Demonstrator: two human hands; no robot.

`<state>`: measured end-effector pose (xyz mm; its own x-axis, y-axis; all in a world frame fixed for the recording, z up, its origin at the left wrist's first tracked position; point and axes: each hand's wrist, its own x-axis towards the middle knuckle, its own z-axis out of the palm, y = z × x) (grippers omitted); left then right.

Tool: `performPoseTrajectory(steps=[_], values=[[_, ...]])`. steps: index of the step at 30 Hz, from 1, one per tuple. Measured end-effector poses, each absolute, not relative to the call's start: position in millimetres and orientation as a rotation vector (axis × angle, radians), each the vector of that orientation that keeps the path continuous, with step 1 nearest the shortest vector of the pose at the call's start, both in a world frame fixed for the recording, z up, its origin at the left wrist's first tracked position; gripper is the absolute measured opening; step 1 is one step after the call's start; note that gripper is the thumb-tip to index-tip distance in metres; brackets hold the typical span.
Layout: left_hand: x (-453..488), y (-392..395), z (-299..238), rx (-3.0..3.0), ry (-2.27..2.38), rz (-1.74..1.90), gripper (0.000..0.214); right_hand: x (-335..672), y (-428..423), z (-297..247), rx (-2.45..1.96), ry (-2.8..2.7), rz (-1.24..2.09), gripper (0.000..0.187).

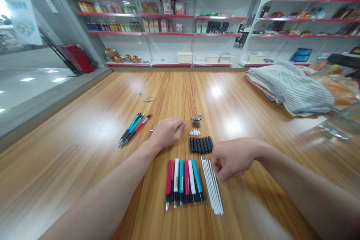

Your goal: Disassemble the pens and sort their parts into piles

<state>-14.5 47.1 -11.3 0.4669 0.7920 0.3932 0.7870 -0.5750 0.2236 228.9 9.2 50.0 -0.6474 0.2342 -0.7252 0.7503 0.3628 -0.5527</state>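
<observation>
My left hand [168,132] rests on the wooden table [84,157] with its fingers curled closed, a small metal tip showing at its left side. My right hand [232,157] is bent over the top of a row of white refills [212,189], fingers pinched at them. Between my arms lies a row of coloured pen barrels [184,183]. Above the refills sit black grip pieces [201,144], small white parts [195,132] and small springs and metal tips [196,120]. Three assembled pens [134,128] lie to the left.
Folded cloths [292,86] are stacked at the table's right side. A small ring and wire bit [149,99] lie farther back. Shop shelves [165,15] with goods line the far wall, and a red case [76,58] leans at the left.
</observation>
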Motion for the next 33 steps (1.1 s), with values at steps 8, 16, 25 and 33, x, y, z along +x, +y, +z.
performPoseTrajectory(steps=[8, 16, 25, 33], values=[[-11.8, 39.8, -4.4, 2.451, 1.322, 1.127, 0.020, 226.0, 9.1, 61.2, 0.869, 2.488, -1.330, 0.019], [-7.4, 56.0, -8.7, 1.097, 0.791, 1.665, 0.022, 208.8, 17.9, 5.5, 1.507, 3.616, -0.294, 0.019], [0.8, 50.8, -3.0, 0.714, 0.453, 1.378, 0.031, 193.1, 21.5, -0.4, 1.191, 3.629, 0.020, 0.035], [6.1, 46.4, -11.3, 0.966, 0.598, 1.199, 0.027, 197.2, 29.4, -10.0, 1.605, 3.776, -0.583, 0.020]])
